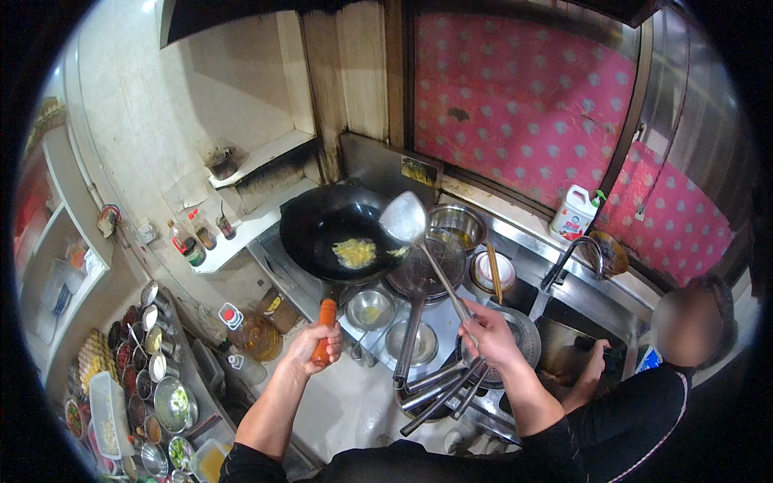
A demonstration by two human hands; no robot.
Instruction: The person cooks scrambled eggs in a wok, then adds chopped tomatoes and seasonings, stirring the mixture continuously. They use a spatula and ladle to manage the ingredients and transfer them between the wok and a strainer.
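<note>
My left hand (316,349) grips the orange wooden handle (325,320) of a black wok (308,235). Inside the wok lies a patch of yellow cooked egg (354,253), with a smaller bit near its right wall. My right hand (492,335) holds a metal wok spatula (406,218) by its long handle. The spatula's blade is raised over the wok's right rim, apart from the egg. Just right of the wok, below the spatula, a mesh strainer (426,271) sits with its handle towards me. Two metal bowls, one a small bowl (369,309), stand in front of the stove.
Beyond the strainer is a steel pot (468,220) of oily liquid. Chopsticks (495,271) lie across stacked bowls. At right, another person reaches into a sink (561,344) under a faucet (580,241). Ladle handles (444,398) jut towards me. Ingredient bowls (175,404) crowd the left counter near an oil jug (256,335).
</note>
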